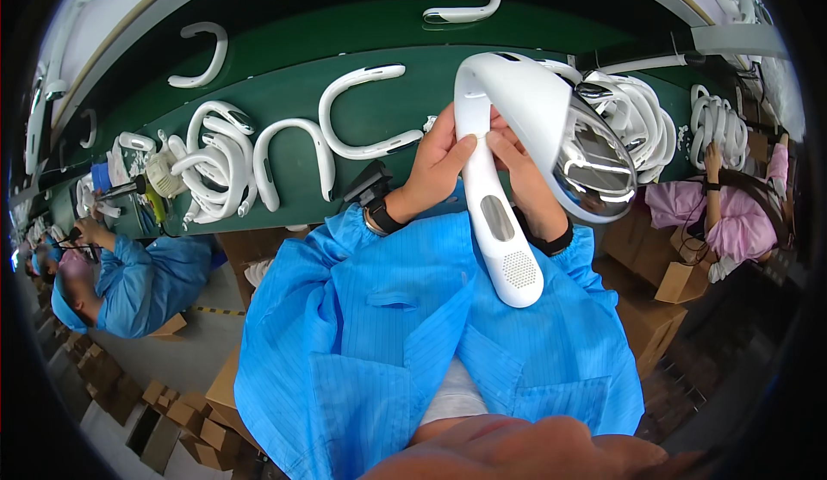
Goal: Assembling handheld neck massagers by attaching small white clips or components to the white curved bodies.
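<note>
Leftward of the fingers, a person in a blue coat (138, 278) bends over the green belt (284, 92), where finished-looking white curved bands (215, 166) lie in a loose heap, with a few single ones spread further along. Closer in, the left hand (435, 166) is curled around the stem of a white curved device (500, 179), thumb pressed on its front face and the other fingers wrapped behind. The right hand (525, 183) grips the same stem from the other side, fingers closed on it, so the piece is held up between both hands above the blue-coated lap. Its upper end flares into a chrome mirrored shell (594, 166) just right of the fingertips (the lower end shows a slot and a mesh grille). Judging by the pose, this unit is mid-check or mid-fitting: it is not yet laid on the belt with the others. Further right, more white bands (642, 114) are piled, and a person in pink (732, 213) works beside cardboard boxes (680, 282).
</note>
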The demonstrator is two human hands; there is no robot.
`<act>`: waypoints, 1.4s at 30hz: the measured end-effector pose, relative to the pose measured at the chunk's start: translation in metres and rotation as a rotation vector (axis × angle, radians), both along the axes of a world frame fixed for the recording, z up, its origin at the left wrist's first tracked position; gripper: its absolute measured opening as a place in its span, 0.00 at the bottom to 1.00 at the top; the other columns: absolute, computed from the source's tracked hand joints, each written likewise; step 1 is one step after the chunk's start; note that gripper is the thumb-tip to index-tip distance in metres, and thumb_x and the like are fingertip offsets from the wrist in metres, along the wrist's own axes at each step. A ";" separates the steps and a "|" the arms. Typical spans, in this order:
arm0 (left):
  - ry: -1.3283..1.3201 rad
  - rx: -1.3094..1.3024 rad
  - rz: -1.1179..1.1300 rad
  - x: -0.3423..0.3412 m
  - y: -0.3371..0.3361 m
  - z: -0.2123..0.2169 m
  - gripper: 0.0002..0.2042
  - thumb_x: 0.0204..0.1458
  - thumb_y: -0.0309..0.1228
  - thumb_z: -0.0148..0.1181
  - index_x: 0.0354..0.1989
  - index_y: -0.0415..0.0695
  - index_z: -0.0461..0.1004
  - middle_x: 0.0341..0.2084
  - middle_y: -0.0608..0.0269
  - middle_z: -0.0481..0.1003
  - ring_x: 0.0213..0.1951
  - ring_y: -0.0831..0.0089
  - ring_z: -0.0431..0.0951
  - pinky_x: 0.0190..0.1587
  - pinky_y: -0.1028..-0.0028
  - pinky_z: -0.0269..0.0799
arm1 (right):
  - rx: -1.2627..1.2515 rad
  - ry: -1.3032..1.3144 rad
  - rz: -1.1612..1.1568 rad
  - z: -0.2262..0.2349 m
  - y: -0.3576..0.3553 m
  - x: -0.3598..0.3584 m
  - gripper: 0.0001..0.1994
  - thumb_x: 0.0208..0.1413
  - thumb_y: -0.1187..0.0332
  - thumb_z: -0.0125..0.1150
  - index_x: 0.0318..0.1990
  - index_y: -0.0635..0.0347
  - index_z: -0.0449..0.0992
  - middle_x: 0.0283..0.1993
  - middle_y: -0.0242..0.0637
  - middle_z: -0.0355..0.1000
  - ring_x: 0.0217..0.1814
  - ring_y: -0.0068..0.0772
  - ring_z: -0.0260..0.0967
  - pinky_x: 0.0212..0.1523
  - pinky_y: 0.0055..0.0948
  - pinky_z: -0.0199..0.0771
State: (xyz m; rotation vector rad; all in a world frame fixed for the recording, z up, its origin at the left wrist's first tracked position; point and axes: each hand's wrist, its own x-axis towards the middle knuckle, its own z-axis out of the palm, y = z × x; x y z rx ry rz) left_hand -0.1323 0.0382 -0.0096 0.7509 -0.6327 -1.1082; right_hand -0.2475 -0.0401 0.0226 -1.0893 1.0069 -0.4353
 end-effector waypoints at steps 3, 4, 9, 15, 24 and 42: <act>0.168 -0.025 -0.076 -0.002 -0.004 -0.005 0.24 0.57 0.23 0.43 0.63 0.39 0.50 0.56 0.58 0.62 0.56 0.71 0.64 0.58 0.72 0.58 | -0.025 -0.095 0.018 -0.010 -0.004 -0.014 0.14 0.54 0.69 0.54 0.48 0.62 0.69 0.40 0.37 0.72 0.38 0.27 0.71 0.34 0.25 0.74; 0.205 -0.022 -0.091 -0.004 -0.007 0.006 0.24 0.57 0.23 0.45 0.63 0.39 0.50 0.56 0.58 0.62 0.56 0.70 0.64 0.58 0.72 0.58 | -0.248 -0.156 -0.012 -0.095 -0.010 -0.047 0.14 0.54 0.70 0.54 0.49 0.62 0.68 0.40 0.37 0.71 0.38 0.26 0.71 0.35 0.24 0.73; 0.124 0.149 -0.065 -0.016 -0.015 0.007 0.23 0.52 0.20 0.48 0.58 0.40 0.53 0.46 0.57 0.67 0.48 0.70 0.71 0.49 0.72 0.69 | -0.047 -0.046 0.013 -0.022 -0.007 -0.029 0.24 0.45 0.74 0.64 0.52 0.64 0.66 0.47 0.40 0.70 0.48 0.30 0.67 0.49 0.29 0.68; 0.242 0.229 -0.132 -0.052 -0.044 -0.003 0.23 0.50 0.17 0.50 0.57 0.37 0.57 0.50 0.53 0.69 0.48 0.67 0.72 0.51 0.69 0.69 | 0.110 -0.297 -0.204 0.008 -0.035 -0.059 0.17 0.41 0.77 0.61 0.42 0.58 0.66 0.26 0.32 0.71 0.27 0.20 0.68 0.26 0.20 0.67; 0.367 0.129 -0.408 -0.148 -0.156 0.030 0.19 0.58 0.31 0.45 0.56 0.37 0.59 0.50 0.52 0.68 0.51 0.63 0.71 0.54 0.65 0.69 | -0.098 -0.309 -0.318 0.025 -0.105 -0.169 0.17 0.50 0.74 0.58 0.48 0.62 0.65 0.36 0.37 0.73 0.32 0.21 0.70 0.31 0.18 0.69; -0.458 0.590 0.076 -0.060 -0.235 0.017 0.16 0.54 0.29 0.52 0.50 0.37 0.67 0.37 0.57 0.76 0.34 0.73 0.77 0.35 0.78 0.73 | -0.369 0.080 -0.902 -0.135 -0.448 -0.508 0.10 0.44 0.74 0.61 0.36 0.69 0.75 0.28 0.35 0.73 0.24 0.23 0.68 0.24 0.22 0.67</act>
